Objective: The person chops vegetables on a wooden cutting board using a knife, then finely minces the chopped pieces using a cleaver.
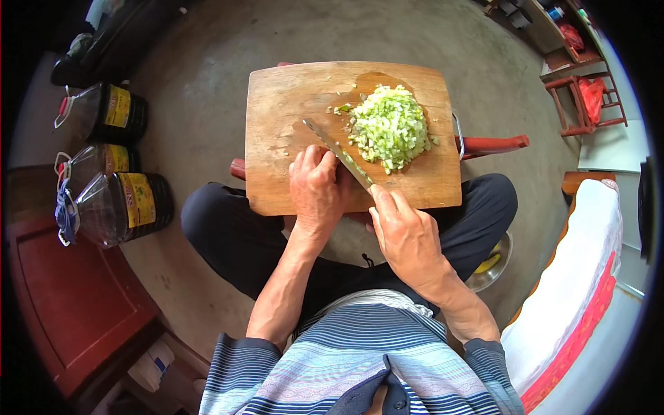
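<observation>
My right hand (407,233) grips the handle end of a kitchen knife (337,150), seen nearly edge-on with its blade running up and to the left. Bits of pale green vegetable cling along the blade. Close by the blade on its left, my left hand (317,181) rests on the wooden cutting board (275,114) with its fingers curled under. Whatever may be beneath those fingers is hidden. A heap of finely chopped pale green vegetable (391,127) lies on the right half of the board, with a wet patch around it and a few scattered bits to its left.
Red wooden legs (487,145) show under the board, between my knees. A metal bowl (490,270) holding something yellow sits on the floor by my right knee. Large oil jugs (129,202) stand at left, near a red wooden cabinet (83,295). A white-covered surface (576,249) is at right.
</observation>
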